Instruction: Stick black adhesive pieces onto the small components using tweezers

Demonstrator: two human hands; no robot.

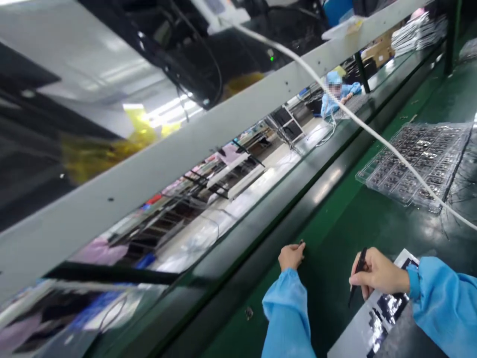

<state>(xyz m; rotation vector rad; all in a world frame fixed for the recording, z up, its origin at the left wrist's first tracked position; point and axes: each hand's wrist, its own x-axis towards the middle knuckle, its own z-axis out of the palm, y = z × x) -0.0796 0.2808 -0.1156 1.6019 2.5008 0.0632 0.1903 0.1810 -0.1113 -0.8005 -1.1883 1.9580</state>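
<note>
My left hand (291,255) is closed in a pinch at the edge of the green work surface (335,219), holding a tiny dark piece (301,243) at its fingertips. My right hand (378,274) is shut on black tweezers (357,275) that point down at the green surface. It hovers beside a white sheet (367,325) carrying small dark shiny parts. Both arms wear light blue sleeves.
A clear plastic tray (417,159) of several small dark components lies at the right. A white cable (357,122) crosses above it. A grey rail (208,134) and dark belt (268,214) run diagonally. A person in blue (337,94) sits far back.
</note>
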